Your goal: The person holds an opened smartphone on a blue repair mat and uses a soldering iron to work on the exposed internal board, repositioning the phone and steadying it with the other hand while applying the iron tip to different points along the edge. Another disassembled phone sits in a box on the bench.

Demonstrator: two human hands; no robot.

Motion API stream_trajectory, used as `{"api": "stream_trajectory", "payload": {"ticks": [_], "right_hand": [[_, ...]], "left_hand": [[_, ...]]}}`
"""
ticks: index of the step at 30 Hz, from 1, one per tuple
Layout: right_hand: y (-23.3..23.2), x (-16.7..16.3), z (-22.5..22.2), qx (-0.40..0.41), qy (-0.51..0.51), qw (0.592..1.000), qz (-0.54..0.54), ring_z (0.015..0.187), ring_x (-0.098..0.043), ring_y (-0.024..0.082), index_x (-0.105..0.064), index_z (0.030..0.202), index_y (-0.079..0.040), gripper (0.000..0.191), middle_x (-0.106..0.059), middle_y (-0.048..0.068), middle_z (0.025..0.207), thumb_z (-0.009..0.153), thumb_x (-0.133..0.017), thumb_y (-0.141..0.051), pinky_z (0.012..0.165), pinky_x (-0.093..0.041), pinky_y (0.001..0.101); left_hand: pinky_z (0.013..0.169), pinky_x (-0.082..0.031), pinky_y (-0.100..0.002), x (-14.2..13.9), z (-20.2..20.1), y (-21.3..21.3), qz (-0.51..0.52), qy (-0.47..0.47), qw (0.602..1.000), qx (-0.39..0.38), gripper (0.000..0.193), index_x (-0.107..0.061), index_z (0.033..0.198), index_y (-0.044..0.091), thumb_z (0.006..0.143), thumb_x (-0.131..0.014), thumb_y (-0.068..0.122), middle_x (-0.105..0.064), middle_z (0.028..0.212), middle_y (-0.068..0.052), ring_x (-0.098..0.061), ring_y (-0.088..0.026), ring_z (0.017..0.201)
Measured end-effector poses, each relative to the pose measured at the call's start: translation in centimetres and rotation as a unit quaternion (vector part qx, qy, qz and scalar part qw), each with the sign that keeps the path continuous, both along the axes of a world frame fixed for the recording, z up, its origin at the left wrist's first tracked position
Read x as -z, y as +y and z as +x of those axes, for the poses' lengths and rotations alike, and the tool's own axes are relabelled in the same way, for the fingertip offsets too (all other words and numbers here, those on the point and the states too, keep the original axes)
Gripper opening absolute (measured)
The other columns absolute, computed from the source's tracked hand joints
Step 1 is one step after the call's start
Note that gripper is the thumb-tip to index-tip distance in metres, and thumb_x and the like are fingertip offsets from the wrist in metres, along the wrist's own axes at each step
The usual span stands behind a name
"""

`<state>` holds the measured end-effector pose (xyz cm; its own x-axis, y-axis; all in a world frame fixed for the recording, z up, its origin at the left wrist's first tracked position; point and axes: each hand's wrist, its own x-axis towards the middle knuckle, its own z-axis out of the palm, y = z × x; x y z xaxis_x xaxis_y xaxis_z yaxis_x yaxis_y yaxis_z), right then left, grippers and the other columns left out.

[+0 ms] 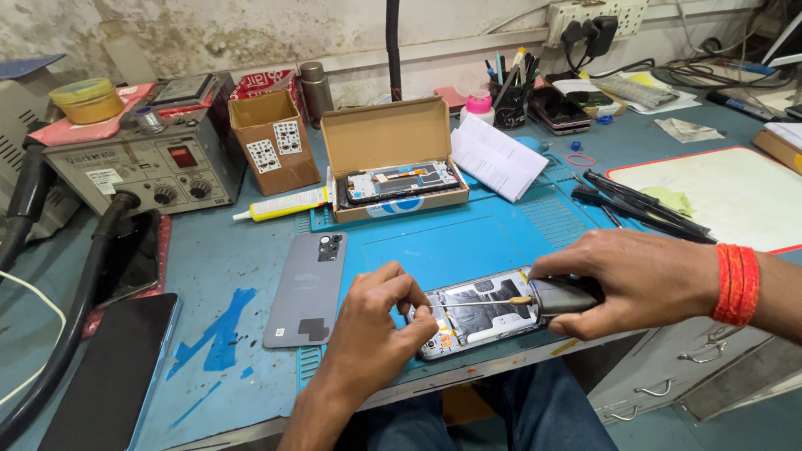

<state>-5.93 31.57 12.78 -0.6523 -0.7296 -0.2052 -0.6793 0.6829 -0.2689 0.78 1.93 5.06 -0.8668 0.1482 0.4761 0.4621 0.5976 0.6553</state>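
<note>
Low in the middle of the frame we see an opened smartphone (483, 313) lying on a blue work mat (468, 238), its back cover off and the inner parts bare. The right hand (635, 280), coming in from the right edge with a red thread band (737, 284) at the wrist, is wrapped around the dark handle of a screwdriver (535, 299) — the thin shaft runs leftward across the phone. The left hand (380, 321), rising from the bottom edge, pinches its thumb and forefinger together at the shaft's tip, just over the phone's left end; whether a screw sits between them we cannot tell.

Just left of that hand lies the grey back cover (305, 288), camera cutout upward. Above the phone, at mid-frame, an open cardboard box (393, 138) holds a display assembly, with a glue tube (280, 206) to its left. In the upper left stands a hot-air rework station (138, 163), its hose curving down the left edge. Black tweezers (643, 209) lie at the right — beside a white, red-rimmed board (735, 196). Another phone (113, 376) lies screen-up in the lower left.
</note>
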Motion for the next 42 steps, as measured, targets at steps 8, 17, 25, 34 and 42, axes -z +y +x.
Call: {"api": "stream_trajectory", "payload": {"ticks": [8,17,25,34,42], "right_hand": [[-0.8,-0.9,0.9,-0.001,0.037,0.999,0.009,0.080,-0.073,0.030,-0.070,0.126,-0.015,0.061,-0.076,0.011,0.086,0.076,-0.076,-0.050,0.068,-0.055,0.0428],[-1.5,-1.3,2.0,0.018,0.114,0.992,0.041,0.079,-0.074,0.031,-0.069,0.124,-0.019,0.057,-0.077,0.005,0.103,0.074,-0.075,-0.047,0.066,-0.058,0.0421],[-1.0,-0.6,1.7,0.036,0.050,0.998,0.012,0.081,-0.073,0.029,-0.069,0.127,-0.016,0.065,-0.076,0.010,0.087,0.076,-0.076,-0.056,0.071,-0.056,0.0417],[-0.8,-1.5,1.7,-0.003,0.127,0.991,0.051,0.079,-0.074,0.031,-0.066,0.128,-0.017,0.083,-0.077,0.007,0.100,0.067,-0.080,-0.071,0.066,-0.057,0.0435],[-2.5,-2.9,3.4,0.033,0.197,0.969,0.148,0.073,-0.073,0.029,-0.063,0.130,-0.024,0.077,-0.074,0.001,0.109,0.069,-0.077,-0.070,0.065,-0.058,0.0420]], "left_hand": [[0.071,-0.047,-0.038,-0.2,0.0,-0.3,0.019,-0.011,1.000,-0.002,0.009,-0.068,0.072,0.003,0.075,-0.069,0.012,-0.062,0.078,-0.006,-0.057,-0.024,0.074],[0.061,-0.048,-0.036,-0.5,-0.2,-0.3,0.062,-0.012,0.998,-0.009,0.012,-0.068,0.071,0.002,0.076,-0.069,0.012,-0.065,0.076,-0.006,-0.063,-0.020,0.069],[0.057,-0.049,-0.033,-1.0,-0.3,-0.6,0.094,0.010,0.995,-0.001,0.011,-0.069,0.072,0.000,0.077,-0.069,0.010,-0.065,0.075,-0.006,-0.066,-0.016,0.070],[0.059,-0.051,-0.034,-1.3,0.1,-0.4,0.085,0.000,0.996,0.014,0.011,-0.068,0.073,-0.001,0.077,-0.069,0.008,-0.064,0.075,-0.007,-0.065,-0.018,0.071],[0.063,-0.051,-0.034,-0.9,-0.4,-0.4,0.084,0.006,0.996,0.003,0.011,-0.068,0.072,-0.001,0.076,-0.069,0.009,-0.066,0.076,-0.008,-0.066,-0.018,0.072]]}}
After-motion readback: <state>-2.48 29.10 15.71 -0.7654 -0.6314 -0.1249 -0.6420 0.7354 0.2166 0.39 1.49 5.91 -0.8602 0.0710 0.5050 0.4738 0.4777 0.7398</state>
